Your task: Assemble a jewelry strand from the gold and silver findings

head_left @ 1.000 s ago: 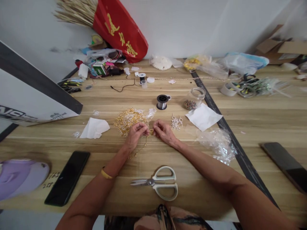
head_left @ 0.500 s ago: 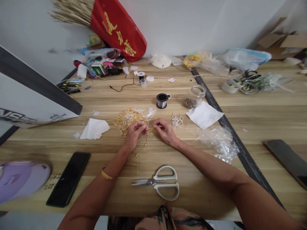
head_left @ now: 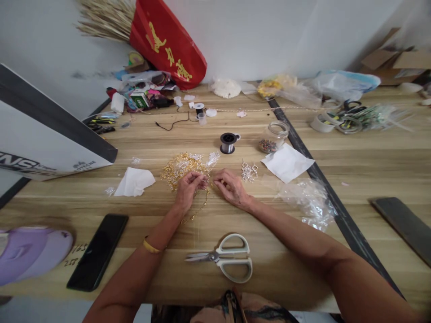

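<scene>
My left hand [head_left: 189, 190] is closed in a pinch at the front of a heap of gold and clear beads [head_left: 178, 166]. A thin gold beaded strand [head_left: 201, 208] trails from its fingertips down onto the table. Just to the right, my right hand [head_left: 232, 187] pinches with thumb and forefinger, close to the left fingertips but apart from them; what it holds is too small to make out. Clear beaded loops [head_left: 249, 172] lie beyond the right hand. White-handled scissors [head_left: 232, 258] rest between my forearms, blades pointing left.
A wire spool [head_left: 228, 143], a glass jar of beads [head_left: 274, 136] and white paper [head_left: 288, 162] are behind my hands. Clear plastic bags [head_left: 310, 202] lie right. At left are another paper [head_left: 134, 181], a black phone [head_left: 97, 251] and a large box [head_left: 50, 130].
Both hands keep nearly the same pinching pose, with the right fingers shifted very slightly. The whole view has moved a little.
</scene>
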`<state>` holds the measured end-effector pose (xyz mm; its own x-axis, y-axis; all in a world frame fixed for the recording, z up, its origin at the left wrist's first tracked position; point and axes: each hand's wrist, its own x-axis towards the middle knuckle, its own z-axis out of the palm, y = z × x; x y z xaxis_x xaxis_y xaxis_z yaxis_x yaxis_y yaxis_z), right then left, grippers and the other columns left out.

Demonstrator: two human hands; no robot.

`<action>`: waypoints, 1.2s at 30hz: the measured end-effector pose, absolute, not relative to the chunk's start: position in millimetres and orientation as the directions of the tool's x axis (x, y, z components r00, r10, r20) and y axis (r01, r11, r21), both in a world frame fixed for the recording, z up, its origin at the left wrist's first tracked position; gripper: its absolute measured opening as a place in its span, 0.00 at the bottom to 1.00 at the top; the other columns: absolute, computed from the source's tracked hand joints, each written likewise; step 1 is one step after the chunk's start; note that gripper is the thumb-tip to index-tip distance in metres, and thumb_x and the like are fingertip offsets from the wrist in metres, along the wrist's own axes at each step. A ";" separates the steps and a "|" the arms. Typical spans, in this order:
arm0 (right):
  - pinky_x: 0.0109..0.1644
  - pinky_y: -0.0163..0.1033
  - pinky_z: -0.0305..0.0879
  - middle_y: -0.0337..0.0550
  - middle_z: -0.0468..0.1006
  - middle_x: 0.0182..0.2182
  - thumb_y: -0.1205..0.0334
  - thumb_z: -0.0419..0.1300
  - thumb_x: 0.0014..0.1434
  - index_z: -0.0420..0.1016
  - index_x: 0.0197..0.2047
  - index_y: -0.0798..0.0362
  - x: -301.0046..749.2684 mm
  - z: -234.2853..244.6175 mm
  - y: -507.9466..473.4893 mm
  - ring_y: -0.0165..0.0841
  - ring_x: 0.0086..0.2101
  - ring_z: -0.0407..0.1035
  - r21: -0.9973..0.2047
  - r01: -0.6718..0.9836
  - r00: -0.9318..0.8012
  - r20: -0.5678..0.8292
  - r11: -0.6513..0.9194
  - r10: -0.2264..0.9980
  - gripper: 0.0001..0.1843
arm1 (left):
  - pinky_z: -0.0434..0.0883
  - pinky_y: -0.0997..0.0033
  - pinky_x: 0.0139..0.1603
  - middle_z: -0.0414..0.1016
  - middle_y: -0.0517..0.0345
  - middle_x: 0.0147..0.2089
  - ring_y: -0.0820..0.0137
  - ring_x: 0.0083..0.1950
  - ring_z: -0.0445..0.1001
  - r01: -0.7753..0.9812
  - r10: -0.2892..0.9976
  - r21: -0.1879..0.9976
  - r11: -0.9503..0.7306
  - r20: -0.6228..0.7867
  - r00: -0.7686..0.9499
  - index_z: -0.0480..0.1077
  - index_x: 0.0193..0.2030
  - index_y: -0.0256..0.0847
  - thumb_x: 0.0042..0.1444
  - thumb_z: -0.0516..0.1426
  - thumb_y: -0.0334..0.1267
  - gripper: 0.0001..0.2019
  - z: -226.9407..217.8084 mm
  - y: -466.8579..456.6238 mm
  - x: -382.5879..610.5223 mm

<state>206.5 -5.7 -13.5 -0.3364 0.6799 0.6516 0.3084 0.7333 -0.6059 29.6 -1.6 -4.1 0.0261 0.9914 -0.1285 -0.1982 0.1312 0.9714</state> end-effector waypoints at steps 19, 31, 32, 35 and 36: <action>0.31 0.36 0.62 0.44 0.70 0.30 0.63 0.50 0.65 0.66 0.38 0.52 207.5 -14.1 -7.2 0.32 0.30 0.64 -0.632 0.317 -0.392 0.592 0.707 0.705 0.06 | 0.69 0.74 0.31 0.78 0.56 0.28 0.73 0.27 0.74 -0.376 0.972 0.897 0.234 -0.224 0.072 0.64 0.34 0.38 0.40 0.67 0.41 0.19 -1.5 2.0 26.4; 0.32 0.36 0.61 0.42 0.70 0.29 0.63 0.50 0.64 0.66 0.37 0.52 207.3 -17.8 -5.3 0.31 0.29 0.64 -0.646 0.357 -0.360 0.571 0.675 0.737 0.06 | 0.66 0.76 0.31 0.74 0.61 0.24 0.77 0.26 0.70 -0.313 0.987 0.937 0.153 -0.130 0.092 0.69 0.30 0.36 0.43 0.66 0.39 0.12 0.0 0.3 26.4; 0.32 0.36 0.61 0.42 0.70 0.29 0.63 0.50 0.64 0.66 0.37 0.52 207.3 -17.5 -5.3 0.31 0.29 0.64 -0.647 0.361 -0.354 0.571 0.671 0.741 0.06 | 0.66 0.76 0.30 0.74 0.61 0.24 0.77 0.26 0.70 -0.292 0.988 0.946 0.143 -0.120 0.095 0.70 0.30 0.36 0.44 0.65 0.39 0.12 -0.6 0.2 26.4; 0.32 0.37 0.62 0.43 0.70 0.29 0.63 0.50 0.64 0.67 0.37 0.52 207.3 -16.5 -5.5 0.32 0.30 0.64 -0.645 0.371 -0.352 0.568 0.668 0.744 0.06 | 0.66 0.75 0.31 0.73 0.61 0.23 0.76 0.26 0.70 -0.231 0.991 0.965 0.123 -0.105 0.088 0.71 0.30 0.36 0.44 0.65 0.40 0.11 -3.5 0.2 26.4; 0.32 0.37 0.62 0.43 0.70 0.30 0.63 0.50 0.64 0.67 0.37 0.52 207.4 -16.2 -5.6 0.32 0.30 0.65 -0.641 0.372 -0.354 0.571 0.671 0.741 0.06 | 0.66 0.75 0.31 0.73 0.61 0.23 0.76 0.26 0.70 -0.213 0.991 0.970 0.120 -0.104 0.087 0.71 0.30 0.36 0.43 0.66 0.40 0.11 -4.4 0.3 26.4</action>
<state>207.4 -5.6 -16.2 -0.3537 0.7412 0.5705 0.3724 0.6711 -0.6410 26.4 0.3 -4.4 0.0867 0.9908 -0.1040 -0.2125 0.1204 0.9697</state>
